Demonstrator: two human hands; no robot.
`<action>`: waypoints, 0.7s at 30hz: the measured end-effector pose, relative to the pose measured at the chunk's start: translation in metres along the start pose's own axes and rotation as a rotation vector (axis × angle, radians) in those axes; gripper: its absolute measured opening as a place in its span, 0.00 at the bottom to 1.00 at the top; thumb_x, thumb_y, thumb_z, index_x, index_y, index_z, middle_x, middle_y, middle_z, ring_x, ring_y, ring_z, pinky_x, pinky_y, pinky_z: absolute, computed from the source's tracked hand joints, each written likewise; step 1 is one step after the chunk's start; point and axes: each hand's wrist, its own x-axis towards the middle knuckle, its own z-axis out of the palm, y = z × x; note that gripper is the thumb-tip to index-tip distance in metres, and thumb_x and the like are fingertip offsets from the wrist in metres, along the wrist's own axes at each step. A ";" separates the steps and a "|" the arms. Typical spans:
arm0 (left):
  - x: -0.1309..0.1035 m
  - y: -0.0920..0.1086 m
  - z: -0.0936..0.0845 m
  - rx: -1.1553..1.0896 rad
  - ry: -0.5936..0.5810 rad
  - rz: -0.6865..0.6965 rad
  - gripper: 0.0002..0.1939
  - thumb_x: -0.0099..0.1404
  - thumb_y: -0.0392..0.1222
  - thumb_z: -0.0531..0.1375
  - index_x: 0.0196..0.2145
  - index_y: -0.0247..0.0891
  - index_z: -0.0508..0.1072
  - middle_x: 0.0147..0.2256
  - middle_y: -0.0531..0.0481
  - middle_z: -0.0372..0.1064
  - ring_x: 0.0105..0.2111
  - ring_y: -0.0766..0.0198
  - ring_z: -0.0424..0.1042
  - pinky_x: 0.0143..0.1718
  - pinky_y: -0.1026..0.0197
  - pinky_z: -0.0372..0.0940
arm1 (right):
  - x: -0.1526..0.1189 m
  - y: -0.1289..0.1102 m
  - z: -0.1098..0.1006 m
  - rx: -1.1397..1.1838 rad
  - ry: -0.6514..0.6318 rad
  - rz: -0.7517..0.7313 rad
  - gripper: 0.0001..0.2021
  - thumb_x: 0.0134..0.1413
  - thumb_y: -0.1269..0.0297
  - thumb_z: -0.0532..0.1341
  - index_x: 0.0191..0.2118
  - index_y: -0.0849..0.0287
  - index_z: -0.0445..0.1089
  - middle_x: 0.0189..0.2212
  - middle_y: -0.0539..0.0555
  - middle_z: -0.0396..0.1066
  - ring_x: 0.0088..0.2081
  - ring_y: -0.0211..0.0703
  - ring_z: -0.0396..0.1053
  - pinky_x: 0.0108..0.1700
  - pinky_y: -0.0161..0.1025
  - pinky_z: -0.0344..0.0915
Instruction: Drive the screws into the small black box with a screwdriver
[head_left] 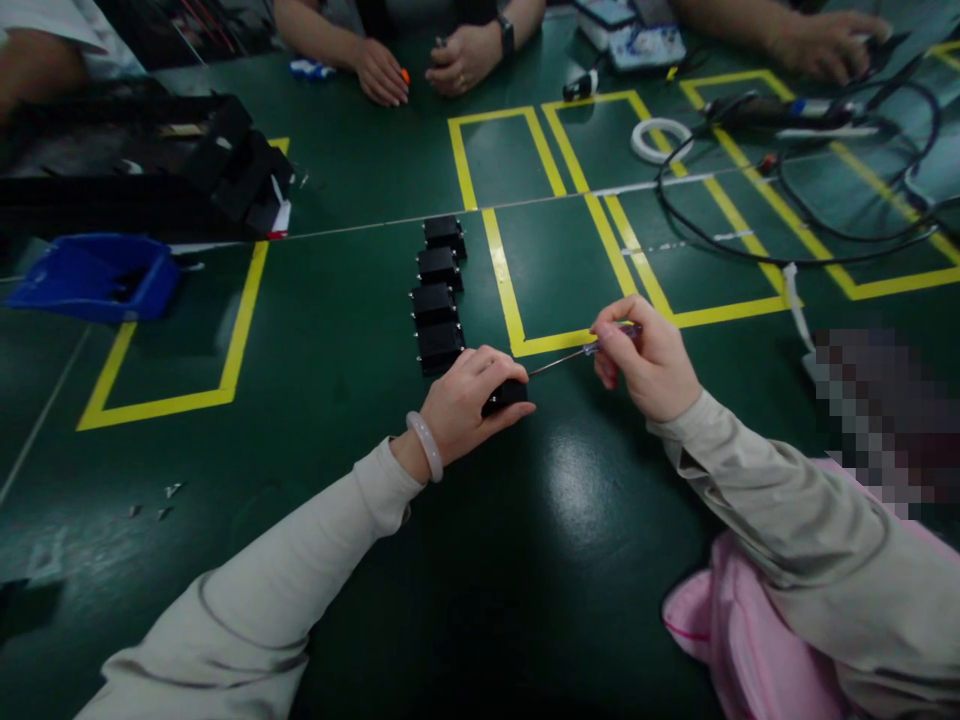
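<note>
Head view: left hand [466, 398] closed on block [504, 397], right hand [648, 362] on screwdriver [590, 349], four blocks [434, 303] beyond

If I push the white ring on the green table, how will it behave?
The white ring lies flat, so it would probably slide rather than roll. Its even round outline suggests a fairly stiff body.
</note>
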 end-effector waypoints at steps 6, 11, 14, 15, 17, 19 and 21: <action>0.000 0.001 0.000 -0.013 -0.003 -0.009 0.13 0.71 0.49 0.60 0.45 0.37 0.70 0.43 0.43 0.72 0.45 0.56 0.71 0.48 0.52 0.67 | -0.002 0.000 -0.001 -0.004 0.007 -0.004 0.15 0.62 0.49 0.63 0.35 0.54 0.62 0.13 0.40 0.57 0.12 0.32 0.57 0.15 0.34 0.53; 0.000 0.002 0.000 -0.020 -0.012 -0.027 0.13 0.71 0.49 0.60 0.45 0.37 0.70 0.44 0.43 0.71 0.45 0.55 0.70 0.49 0.51 0.68 | -0.002 0.000 -0.001 -0.013 -0.001 -0.015 0.15 0.63 0.49 0.62 0.35 0.55 0.62 0.14 0.42 0.59 0.14 0.33 0.59 0.16 0.34 0.55; 0.000 0.001 0.000 -0.020 -0.012 -0.026 0.13 0.71 0.49 0.60 0.45 0.37 0.70 0.44 0.43 0.71 0.45 0.55 0.70 0.48 0.51 0.68 | -0.002 0.001 0.000 -0.013 0.013 -0.014 0.16 0.64 0.49 0.61 0.33 0.55 0.62 0.13 0.41 0.56 0.13 0.32 0.56 0.15 0.34 0.53; 0.000 0.001 0.000 -0.019 -0.014 -0.027 0.13 0.71 0.49 0.60 0.45 0.37 0.70 0.44 0.43 0.71 0.45 0.56 0.70 0.48 0.51 0.68 | -0.002 0.001 -0.001 -0.010 0.013 -0.016 0.16 0.63 0.49 0.62 0.34 0.55 0.62 0.13 0.41 0.55 0.12 0.32 0.56 0.15 0.34 0.53; 0.000 0.001 0.000 -0.017 -0.015 -0.030 0.12 0.72 0.49 0.60 0.45 0.37 0.70 0.44 0.44 0.71 0.45 0.56 0.70 0.48 0.52 0.68 | -0.002 0.001 -0.001 -0.007 0.004 -0.024 0.15 0.62 0.49 0.63 0.36 0.55 0.63 0.14 0.40 0.57 0.13 0.33 0.58 0.15 0.34 0.54; 0.000 0.001 0.000 -0.017 -0.015 -0.029 0.12 0.72 0.49 0.60 0.46 0.37 0.70 0.44 0.44 0.71 0.45 0.56 0.70 0.48 0.51 0.68 | -0.002 0.000 -0.001 -0.011 -0.004 -0.027 0.16 0.61 0.48 0.64 0.38 0.55 0.63 0.15 0.41 0.59 0.14 0.33 0.60 0.16 0.34 0.55; 0.000 0.001 0.000 -0.017 -0.012 -0.026 0.12 0.71 0.48 0.60 0.46 0.37 0.70 0.44 0.44 0.71 0.45 0.56 0.70 0.48 0.52 0.68 | -0.002 -0.001 -0.001 -0.013 -0.002 -0.018 0.17 0.61 0.47 0.63 0.37 0.55 0.63 0.14 0.41 0.58 0.14 0.33 0.59 0.16 0.35 0.55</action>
